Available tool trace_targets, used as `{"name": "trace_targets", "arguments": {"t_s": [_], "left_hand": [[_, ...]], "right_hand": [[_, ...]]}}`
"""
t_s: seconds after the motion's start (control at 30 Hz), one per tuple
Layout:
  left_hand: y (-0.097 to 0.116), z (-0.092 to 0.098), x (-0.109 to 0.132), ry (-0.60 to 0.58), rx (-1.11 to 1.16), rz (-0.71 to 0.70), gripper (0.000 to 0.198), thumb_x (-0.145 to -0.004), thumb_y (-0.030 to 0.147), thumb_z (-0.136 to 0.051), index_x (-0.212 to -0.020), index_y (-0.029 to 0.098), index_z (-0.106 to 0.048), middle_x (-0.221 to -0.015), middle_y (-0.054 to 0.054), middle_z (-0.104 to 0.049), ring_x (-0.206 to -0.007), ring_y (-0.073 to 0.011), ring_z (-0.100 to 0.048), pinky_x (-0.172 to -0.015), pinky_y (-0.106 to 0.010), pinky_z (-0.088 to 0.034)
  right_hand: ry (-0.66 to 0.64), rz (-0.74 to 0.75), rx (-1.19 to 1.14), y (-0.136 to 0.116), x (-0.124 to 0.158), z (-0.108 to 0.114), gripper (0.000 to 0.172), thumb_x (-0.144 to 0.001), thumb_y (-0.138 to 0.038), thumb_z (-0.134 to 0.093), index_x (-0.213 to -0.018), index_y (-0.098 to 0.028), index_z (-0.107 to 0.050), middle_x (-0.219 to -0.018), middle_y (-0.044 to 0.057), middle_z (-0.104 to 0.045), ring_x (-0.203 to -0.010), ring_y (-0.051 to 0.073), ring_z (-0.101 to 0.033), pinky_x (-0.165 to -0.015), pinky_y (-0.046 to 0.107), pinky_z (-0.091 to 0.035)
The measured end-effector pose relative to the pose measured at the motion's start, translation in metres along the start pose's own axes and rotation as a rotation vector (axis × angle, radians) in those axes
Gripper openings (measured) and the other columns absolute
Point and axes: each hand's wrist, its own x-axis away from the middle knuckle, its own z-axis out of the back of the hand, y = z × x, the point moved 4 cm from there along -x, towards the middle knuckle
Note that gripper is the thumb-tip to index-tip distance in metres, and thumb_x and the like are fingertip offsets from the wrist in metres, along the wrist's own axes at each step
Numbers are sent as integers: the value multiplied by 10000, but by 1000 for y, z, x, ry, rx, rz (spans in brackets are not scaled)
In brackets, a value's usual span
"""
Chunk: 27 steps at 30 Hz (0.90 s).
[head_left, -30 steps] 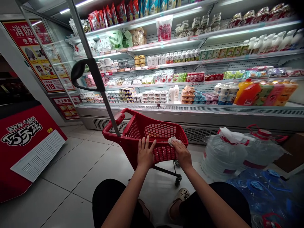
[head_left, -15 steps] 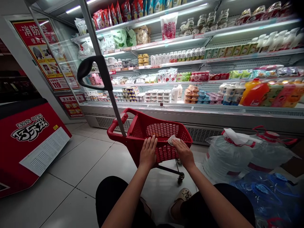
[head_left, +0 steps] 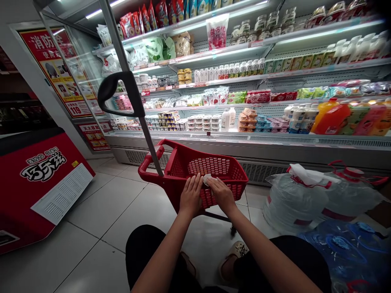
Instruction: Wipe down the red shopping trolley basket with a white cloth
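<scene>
A red plastic shopping cart (head_left: 179, 162) stands in front of me, its meshed basket turned to the right. My left hand (head_left: 191, 196) lies flat on the near rim, fingers stretched out and holding nothing. Just right of it, my right hand (head_left: 221, 195) presses a small white cloth (head_left: 207, 179) against the same rim. Its fingers partly cover the cloth. The two hands are close together, with the cloth near the left fingertips.
A refrigerated display (head_left: 195, 138) of dairy goods and drinks runs behind the cart. Bagged water jugs (head_left: 295, 201) and blue water bottles (head_left: 342, 248) stand to the right. A red freezer chest (head_left: 45, 183) is at left. A grey post with a black handle (head_left: 134, 95) rises by the cart.
My right hand has slid left along the near rim with the white cloth, coming close to my left hand. The left hand has stayed in place.
</scene>
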Motion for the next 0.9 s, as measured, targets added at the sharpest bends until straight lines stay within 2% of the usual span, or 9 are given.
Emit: {"name": "trace_targets", "arguments": {"t_s": [0.07,0.17,0.3,0.37,0.47,0.63,0.7,0.8,0.9], "left_hand": [[-13,9,5,-9,-21,-12,881,-819,135,-542,-1659,142,-277,-1738,-71,-237,-1600,-222,-257,-1334,-411,-162],[-36,27,13,34,-59,97,885,-811,144,-614,-1646,247,-340,-1748,-62,-196,-1616,-303,-197,-1328,-535,-107],[-40,38,16,41,-61,139,850,-805,187,-682,-1609,282,-422,-1727,-91,-265,-1596,-381,-231,-1295,-654,-53],[-36,36,15,35,-44,152,821,-814,216,-686,-1597,259,-444,-1712,-113,-305,-1578,-379,-281,-1297,-651,-54],[-29,31,11,38,-28,174,825,-811,224,-679,-1600,235,-438,-1700,-121,-334,-1557,-371,-329,-1307,-630,-63],[-26,28,9,60,-41,189,854,-847,206,-588,-1652,159,-306,-1698,-109,-345,-1559,-308,-336,-1327,-561,-92],[-27,28,10,64,-54,187,824,-893,228,-535,-1661,118,-256,-1702,-120,-333,-1567,-292,-323,-1327,-542,-115],[-29,28,12,48,-68,171,818,-903,205,-493,-1667,104,-221,-1710,-121,-308,-1572,-280,-316,-1328,-528,-123],[-31,28,14,27,-71,152,908,-830,155,-526,-1674,106,-195,-1712,-119,-304,-1575,-286,-310,-1334,-528,-115]], "right_hand": [[-8,11,33,13,7,5,540,-934,-7,-440,-1409,-173,-636,-1385,77,-708,-1284,221,-662,-1190,442,-469],[-14,-3,81,33,18,13,539,-933,4,-419,-1394,-157,-647,-1347,91,-728,-1247,222,-685,-1189,447,-471],[-25,-57,109,40,24,15,560,-918,14,-414,-1408,-137,-640,-1377,122,-707,-1291,234,-660,-1200,468,-456],[-39,-81,104,32,20,12,571,-912,11,-428,-1424,-139,-631,-1385,125,-702,-1309,244,-648,-1202,480,-453],[-71,-58,67,7,5,5,582,-913,8,-438,-1447,-143,-611,-1414,120,-684,-1333,239,-629,-1216,465,-437],[-103,42,-21,-50,-33,-13,562,-925,-19,-470,-1466,-115,-588,-1449,137,-657,-1350,231,-612,-1231,426,-419],[-88,76,-54,-64,-41,-17,568,-925,-23,-473,-1476,-113,-578,-1457,141,-650,-1358,228,-606,-1229,419,-423],[-53,99,-81,-62,-39,-16,581,-924,-10,-451,-1474,-141,-585,-1445,116,-663,-1347,214,-617,-1218,413,-438],[-27,82,-66,-38,-21,-9,596,-926,-4,-439,-1473,-184,-591,-1414,89,-688,-1321,213,-637,-1202,430,-460]]}}
